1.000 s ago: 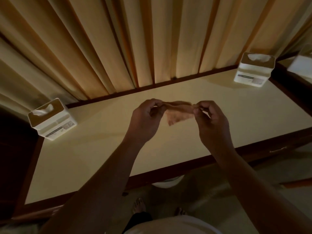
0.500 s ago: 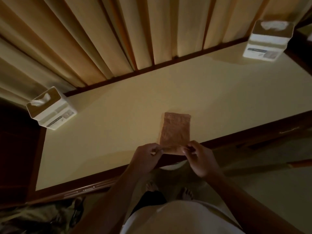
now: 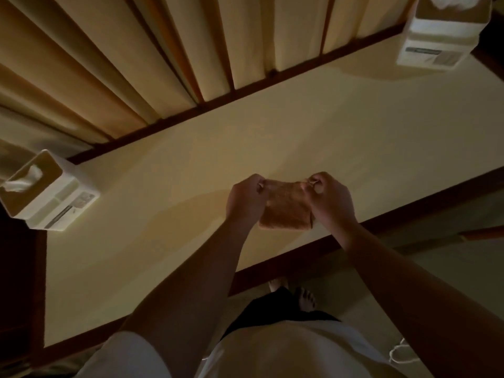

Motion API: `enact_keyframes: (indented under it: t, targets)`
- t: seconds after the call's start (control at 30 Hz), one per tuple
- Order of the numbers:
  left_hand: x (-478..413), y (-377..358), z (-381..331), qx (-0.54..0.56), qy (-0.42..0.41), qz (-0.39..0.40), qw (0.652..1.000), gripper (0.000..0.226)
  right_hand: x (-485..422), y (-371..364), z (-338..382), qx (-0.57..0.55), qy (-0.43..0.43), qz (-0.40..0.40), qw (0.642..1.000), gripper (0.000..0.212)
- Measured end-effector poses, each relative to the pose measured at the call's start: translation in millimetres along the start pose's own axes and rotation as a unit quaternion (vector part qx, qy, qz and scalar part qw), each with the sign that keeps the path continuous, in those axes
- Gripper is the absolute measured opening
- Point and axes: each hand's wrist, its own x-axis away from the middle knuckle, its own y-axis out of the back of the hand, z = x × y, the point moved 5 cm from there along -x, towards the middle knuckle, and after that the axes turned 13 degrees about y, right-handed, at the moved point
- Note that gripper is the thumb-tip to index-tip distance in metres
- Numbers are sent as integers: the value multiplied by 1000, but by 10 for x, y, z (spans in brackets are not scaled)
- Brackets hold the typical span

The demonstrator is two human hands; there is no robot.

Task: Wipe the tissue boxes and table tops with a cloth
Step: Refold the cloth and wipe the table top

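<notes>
A small brown cloth (image 3: 286, 207) is folded into a rough square near the front edge of the cream table top (image 3: 191, 173). My left hand (image 3: 245, 200) pinches its far left corner. My right hand (image 3: 331, 199) pinches its far right corner. One white tissue box (image 3: 51, 196) with a tissue sticking out stands at the table's left end. A second white tissue box (image 3: 441, 31) stands at the far right corner, partly cut off by the frame.
Pleated beige curtains (image 3: 191, 45) hang right behind the table's dark wooden back rim (image 3: 245, 85). The dark front rim (image 3: 395, 222) runs below my hands. My bare feet (image 3: 305, 297) stand on the floor close to the table.
The cloth, laid out long with my hands at its near end, is now folded to a shorter square. Both hands moved to its far corners. The view tilted further down.
</notes>
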Motion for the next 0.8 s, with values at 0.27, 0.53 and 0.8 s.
enact_keyframes:
  t: [0.27,0.53,0.8]
  targets:
    - [-87,-285,-135,-226,-191,56,954,48,52,-191,16,107,0,78,991,46]
    - [-94,-316,-237,-139,-187,102,967,22,111,-191,-17,4,5,38,999,32]
    - [16,-271,-552,119,-16,282,952,17,298,208,-73,-330,-63,-31,941,16]
